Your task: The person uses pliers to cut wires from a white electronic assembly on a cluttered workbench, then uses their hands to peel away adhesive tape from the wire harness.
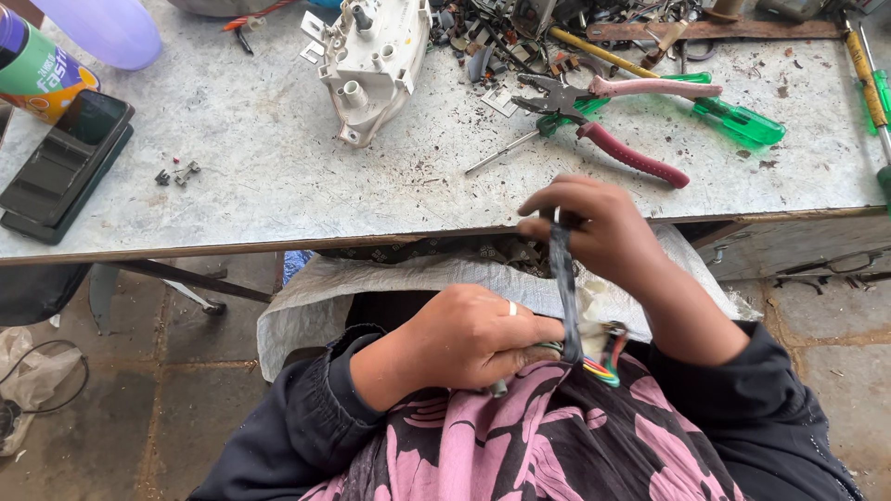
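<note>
— Black tape strip (pixel 562 278) runs taut between both hands, below the tabletop's (pixel 278 176) near edge. Grip?

— Right hand (pixel 603 232) pinches its upper end; left hand (pixel 473 336) closes around the coloured wires (pixel 601 364) in the lap. Advisable: keep tension even. Pliers (pixel 603 121) lie untouched near the far right corner.

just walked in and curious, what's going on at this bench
A person seated at a worn metal table is working on a bundle of coloured wires in their lap. The left hand grips the bundle, while the right hand pulls a dark strip, apparently tape, upward from it. On the table lie pink-handled pliers, a green-handled screwdriver, a white plastic housing and a phone.
</note>
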